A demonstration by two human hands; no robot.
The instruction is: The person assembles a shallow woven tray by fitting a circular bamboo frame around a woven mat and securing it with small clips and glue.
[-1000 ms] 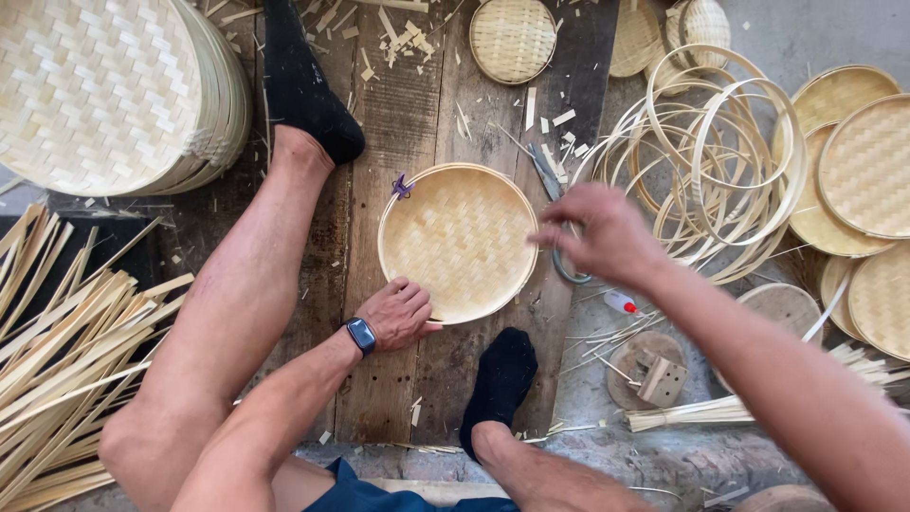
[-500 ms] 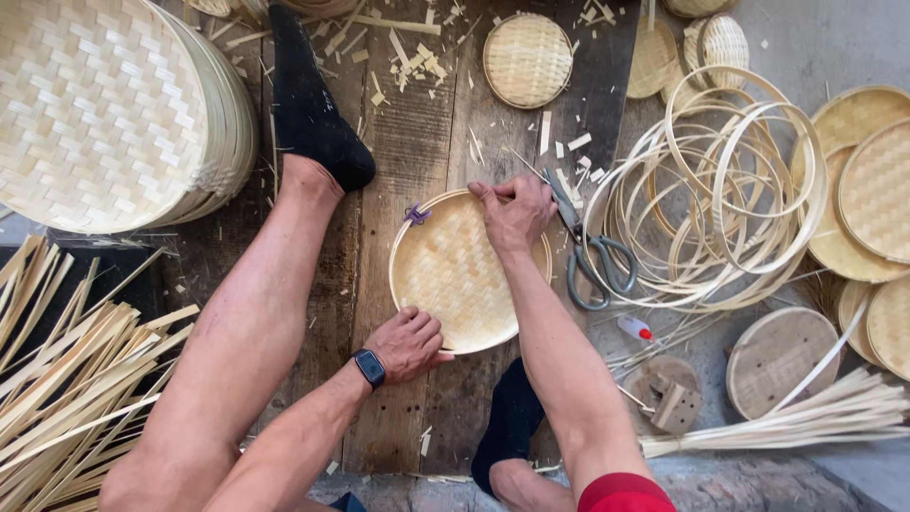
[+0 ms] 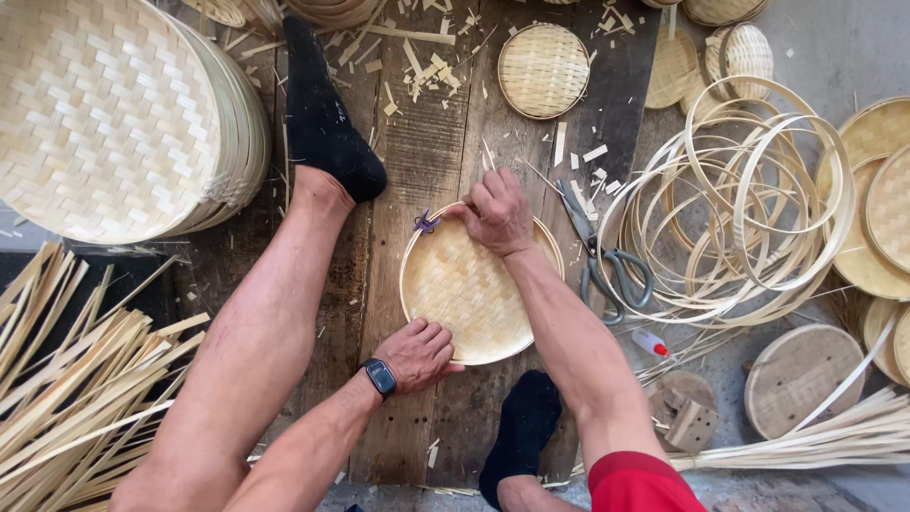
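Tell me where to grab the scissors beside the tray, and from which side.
Probably by the looped handles of the scissors, coming from the near end. They lie flat on the planks, handles toward the person, blades pointing away. The right hand is closest, pressing the far rim of the woven tray; bamboo hoops crowd the other side.

A bamboo-weaving workshop, worked on a plank floor (image 3: pixel 427 142). Woven trays (image 3: pixel 104 114) stack at 10 o'clock, bamboo strips (image 3: pixel 66 379) pile at 8, coiled hoops (image 3: pixel 739 199) and scissors (image 3: pixel 607 261) lie at 3, and offcuts (image 3: pixel 417 76) scatter at 12.
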